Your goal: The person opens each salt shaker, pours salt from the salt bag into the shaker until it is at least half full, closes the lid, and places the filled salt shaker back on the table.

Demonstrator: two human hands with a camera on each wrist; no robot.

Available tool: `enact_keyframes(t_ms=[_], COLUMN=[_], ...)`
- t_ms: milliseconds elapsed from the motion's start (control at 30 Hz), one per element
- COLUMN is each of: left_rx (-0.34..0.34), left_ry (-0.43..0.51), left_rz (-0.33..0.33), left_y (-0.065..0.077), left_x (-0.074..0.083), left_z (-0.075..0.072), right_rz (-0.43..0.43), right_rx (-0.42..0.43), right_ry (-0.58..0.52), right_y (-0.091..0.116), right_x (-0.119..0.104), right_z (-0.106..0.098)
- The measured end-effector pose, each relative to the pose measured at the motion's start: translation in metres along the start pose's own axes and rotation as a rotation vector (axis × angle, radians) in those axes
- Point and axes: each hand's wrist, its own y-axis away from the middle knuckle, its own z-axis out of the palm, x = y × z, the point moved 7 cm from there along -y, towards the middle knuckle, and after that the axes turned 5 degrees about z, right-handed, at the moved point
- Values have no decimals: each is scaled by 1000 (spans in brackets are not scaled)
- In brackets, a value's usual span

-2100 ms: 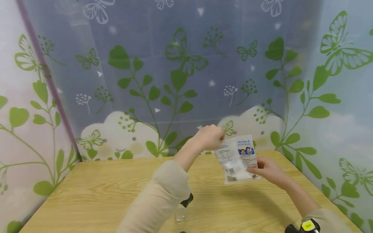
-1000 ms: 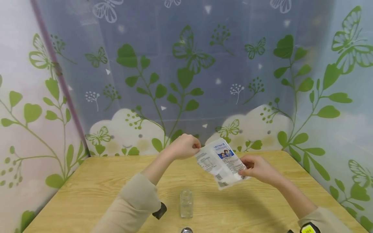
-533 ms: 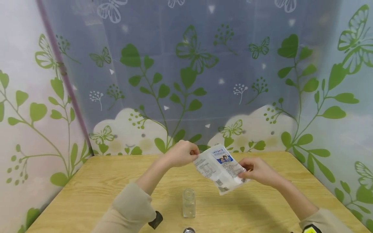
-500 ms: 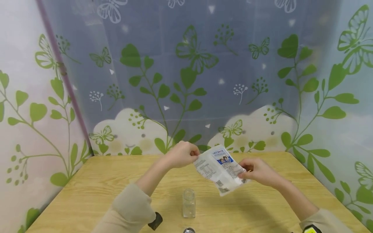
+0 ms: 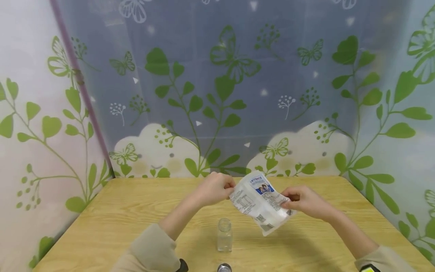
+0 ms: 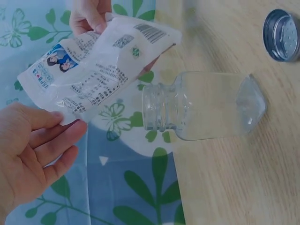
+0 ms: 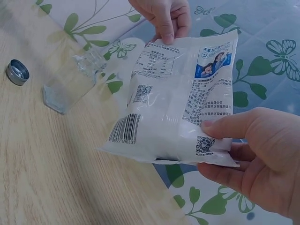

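Change: the packet has tipped further and sunk closer to the table since two seconds ago; the bottle, then hidden behind the sleeve, now shows.
Bottle: clear glass, upright, open-mouthed, nothing visible inside; its metal cap lies just in front.
Packet: white plastic, sealed, printed text, barcode, blue picture panel (contents white, cannot tell what), held in the air above the table.
Left hand: pinches the packet's upper corner.
Right hand: grips its lower edge.

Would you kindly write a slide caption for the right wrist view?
Both hands hold a white printed packet above a wooden table, near an open glass jar and its metal lid.
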Motion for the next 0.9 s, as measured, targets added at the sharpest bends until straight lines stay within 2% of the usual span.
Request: enact_keyframes(t_ms=[267,567,900], left_rx=[-17,-44,-20], left_ry=[43,54,86], left_rz=[-45,-59,-70], left_y=[7,19,30], left_x=[-4,-6,-11], left_z=[5,7,8], right_rz=[4,-1,-20], right_rx=[-30,-85,-81], right_ry=[36,48,123], right_y=[-1,0,-4], right_x=[-2,-9,-15], right_z=[1,6,11])
